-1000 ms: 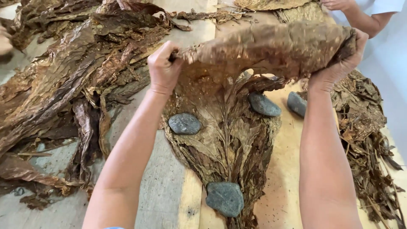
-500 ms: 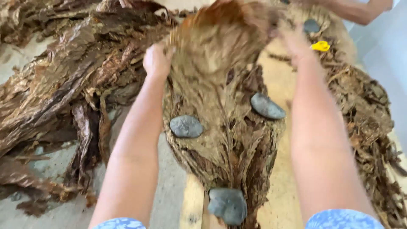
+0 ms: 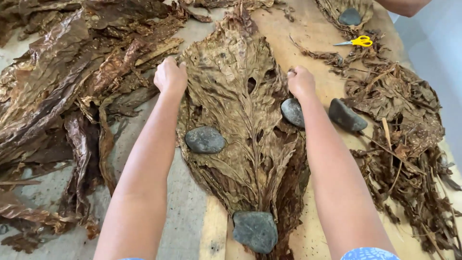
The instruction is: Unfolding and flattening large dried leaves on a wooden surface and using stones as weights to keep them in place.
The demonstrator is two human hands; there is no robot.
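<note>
A large dried brown leaf is being spread flat on top of a stack of like leaves, on a pale wooden board, its tip pointing away and its stem end lying nearest the camera. It is being kept flat by grey stones: one is resting on its left half, one at its right edge, and a bigger one is weighing the stem end down (dried leaf of this kind probably curls back if left loose). A fourth stone is lying just beside the stack on the board, apart from the leaf.

The left hand is being pressed on the leaf's left edge, its fingers curled under so that a loose fist is formed; whether the edge is being pinched cannot be told. The right hand is likewise being held closed, knuckles up, on the right edge, just above the right stone and seemingly touching it.

Loose, crumpled leaves are being kept in a heap to the left, and stems and scraps to the right. Yellow-handled scissors are lying at the far end.
</note>
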